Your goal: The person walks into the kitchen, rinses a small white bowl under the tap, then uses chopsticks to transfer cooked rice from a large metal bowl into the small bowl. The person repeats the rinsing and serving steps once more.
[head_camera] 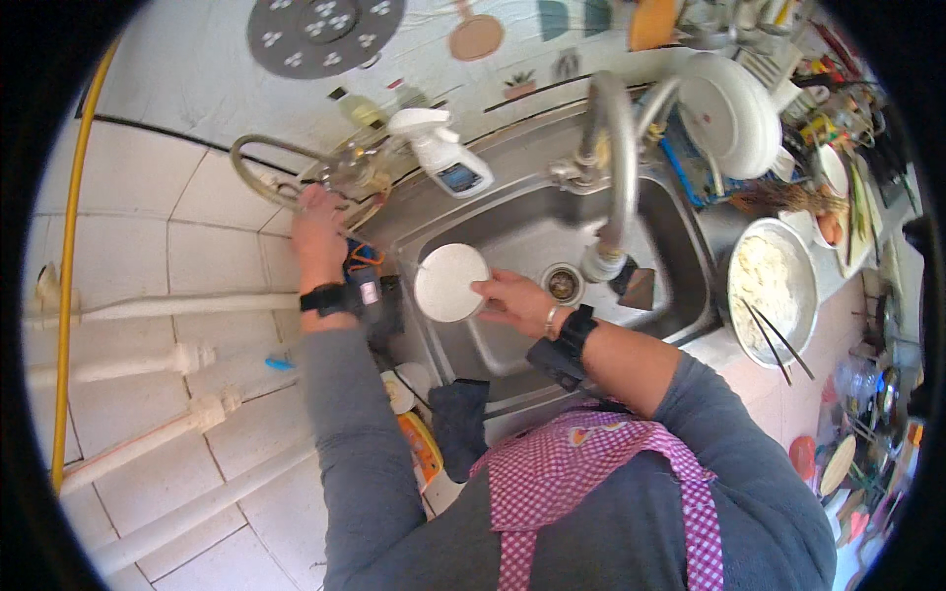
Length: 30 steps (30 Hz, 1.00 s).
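My right hand [517, 301] holds a small round white dish [451, 283] by its right edge, over the left side of a stainless steel sink [502, 347]. Reaching up at the left, my left hand [319, 214] is at the hose and the cluttered things left of the sink; what its fingers touch is blurred and partly hidden. A white spray bottle [451, 159] stands behind the sink's rim. The flexible faucet [623, 162] arches over the basin, its spout just right of the drain [563, 284]. A brown scrubbing pad [637, 288] lies in the basin.
At the right, a metal bowl [772, 295] holds a pale floury mass, with chopsticks [772, 336] in it. Large white plates [728, 114] stand tilted behind. A dark cloth [460, 421] hangs at the near left corner. White pipes [177, 304] and a yellow pipe [74, 258] run along the tiled wall.
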Tool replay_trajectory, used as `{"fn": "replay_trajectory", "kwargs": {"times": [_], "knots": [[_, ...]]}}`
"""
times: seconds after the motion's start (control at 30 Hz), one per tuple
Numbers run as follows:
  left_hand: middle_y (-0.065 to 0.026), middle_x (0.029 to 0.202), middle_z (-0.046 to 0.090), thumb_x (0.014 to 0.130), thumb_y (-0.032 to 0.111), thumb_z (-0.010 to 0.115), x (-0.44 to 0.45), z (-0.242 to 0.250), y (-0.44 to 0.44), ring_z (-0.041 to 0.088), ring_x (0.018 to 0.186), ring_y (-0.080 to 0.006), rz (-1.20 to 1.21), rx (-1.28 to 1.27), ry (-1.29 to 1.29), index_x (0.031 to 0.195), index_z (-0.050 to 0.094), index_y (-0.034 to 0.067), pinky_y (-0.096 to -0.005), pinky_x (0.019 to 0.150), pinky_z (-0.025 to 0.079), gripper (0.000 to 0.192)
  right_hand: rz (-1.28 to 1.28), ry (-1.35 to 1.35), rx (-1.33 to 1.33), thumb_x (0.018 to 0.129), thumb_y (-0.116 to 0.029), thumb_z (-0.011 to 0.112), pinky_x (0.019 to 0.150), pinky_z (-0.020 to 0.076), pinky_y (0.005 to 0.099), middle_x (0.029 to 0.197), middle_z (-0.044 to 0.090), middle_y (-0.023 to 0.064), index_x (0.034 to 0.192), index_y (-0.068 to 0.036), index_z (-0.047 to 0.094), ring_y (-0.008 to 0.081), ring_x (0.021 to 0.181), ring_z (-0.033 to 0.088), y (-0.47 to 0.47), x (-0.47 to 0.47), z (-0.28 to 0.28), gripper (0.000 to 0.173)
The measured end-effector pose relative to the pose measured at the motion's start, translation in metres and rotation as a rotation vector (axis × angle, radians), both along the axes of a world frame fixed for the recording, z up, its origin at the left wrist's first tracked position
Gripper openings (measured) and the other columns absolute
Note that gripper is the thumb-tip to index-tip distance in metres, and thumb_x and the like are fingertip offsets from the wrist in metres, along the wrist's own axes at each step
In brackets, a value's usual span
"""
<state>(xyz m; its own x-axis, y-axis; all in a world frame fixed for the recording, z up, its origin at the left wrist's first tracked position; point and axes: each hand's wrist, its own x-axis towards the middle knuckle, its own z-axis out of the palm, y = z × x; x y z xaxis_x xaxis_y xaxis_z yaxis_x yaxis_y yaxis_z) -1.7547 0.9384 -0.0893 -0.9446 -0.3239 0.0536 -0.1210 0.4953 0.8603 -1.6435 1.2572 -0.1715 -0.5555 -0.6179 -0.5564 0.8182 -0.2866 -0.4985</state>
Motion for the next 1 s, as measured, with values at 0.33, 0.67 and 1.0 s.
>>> {"fn": "replay_trajectory", "kwargs": {"times": [0.33, 0.67, 1.0], "knots": [[-0.0086, 0.134, 0.053, 0.106, 0.039, 0.034, 0.175, -0.01, 0.122, 0.05, 0.124, -0.0224, -0.171, 0.865, -0.439, 0.141, 0.041, 0.003, -0.0333, 0.101, 0.042, 0.051, 0.115, 0.062, -0.062, 0.089, -0.029, 0.069, 0.086, 0.054, 0.0311, 0.114, 0.061, 0.0048, 0.125, -0.007, 0.054, 0.0163, 0.098, 0.061, 0.057, 0.033, 0.022, 0.045], [-0.0153, 0.141, 0.049, 0.089, 0.017, 0.062, 0.291, -0.03, 0.263, 0.05, 0.128, -0.0337, -0.097, 1.254, -0.55, 0.144, 0.037, 0.005, -0.0551, 0.104, 0.043, 0.062, 0.222, 0.159, 0.099, 0.09, -0.036, 0.065, 0.085, 0.0551, 0.0357, 0.123, 0.061, 0.0146, 0.132, 0.0, 0.051, 0.0233, 0.109, 0.061, 0.2, 0.11, 0.059, 0.057], [-0.0188, 0.141, 0.045, 0.085, 0.016, 0.064, 0.302, -0.011, 0.406, 0.05, 0.127, -0.0339, -0.03, 1.239, -0.417, 0.145, 0.031, 0.0, -0.0497, 0.104, 0.045, 0.07, 0.532, 1.431, 1.617, 0.081, -0.004, 0.056, 0.081, 0.0525, 0.0378, 0.106, 0.064, 0.0143, 0.122, -0.011, 0.062, 0.03, 0.096, 0.063, 0.534, 0.134, 0.146, 0.042]]}}
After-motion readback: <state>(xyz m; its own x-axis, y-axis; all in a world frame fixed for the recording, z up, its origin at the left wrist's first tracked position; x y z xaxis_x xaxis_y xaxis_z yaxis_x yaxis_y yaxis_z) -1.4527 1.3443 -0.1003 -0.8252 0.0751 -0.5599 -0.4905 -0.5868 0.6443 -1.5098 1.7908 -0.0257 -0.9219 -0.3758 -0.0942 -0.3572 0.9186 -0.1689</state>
